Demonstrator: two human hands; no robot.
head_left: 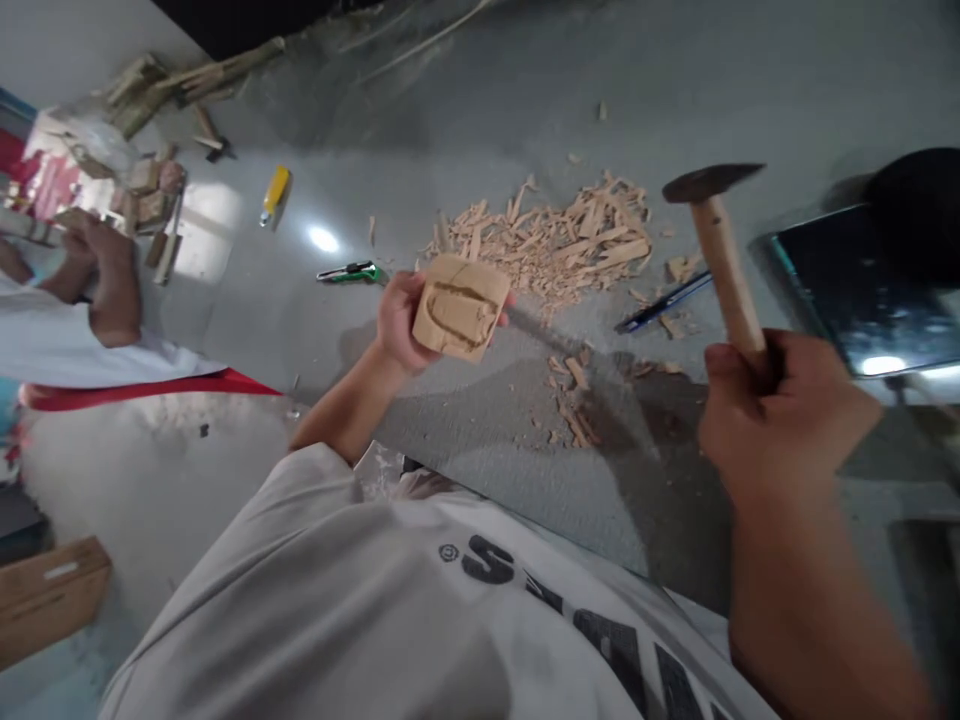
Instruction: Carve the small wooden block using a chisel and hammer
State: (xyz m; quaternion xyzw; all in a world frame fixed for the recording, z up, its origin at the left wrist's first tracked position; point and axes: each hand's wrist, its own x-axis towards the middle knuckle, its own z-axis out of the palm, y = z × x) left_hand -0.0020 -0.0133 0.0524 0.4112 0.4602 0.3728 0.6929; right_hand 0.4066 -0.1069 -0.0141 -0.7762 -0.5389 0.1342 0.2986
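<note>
My left hand point(405, 325) grips a light wooden block point(459, 308) with rounded corners and a curved groove cut in its face. Fingertips show past its right edge. On the right, my right hand point(787, 410) is closed round the wooden handle of a hammer point(726, 250), its dark metal head up and away from the block. Behind the block a pile of wood shavings point(570, 240) lies on the grey table point(450, 120). A green cutter point(351, 272) rests just left of the block, and a blue pen-like tool point(664, 303) lies between the block and the hammer.
A yellow cutter point(276, 194) lies at the back left. Wood pieces point(154, 190) are near another person's arms point(109, 270) at the left. A dark glossy panel point(862, 285) and a black round object point(919, 215) are at the right. A cardboard box point(52, 600) sits lower left.
</note>
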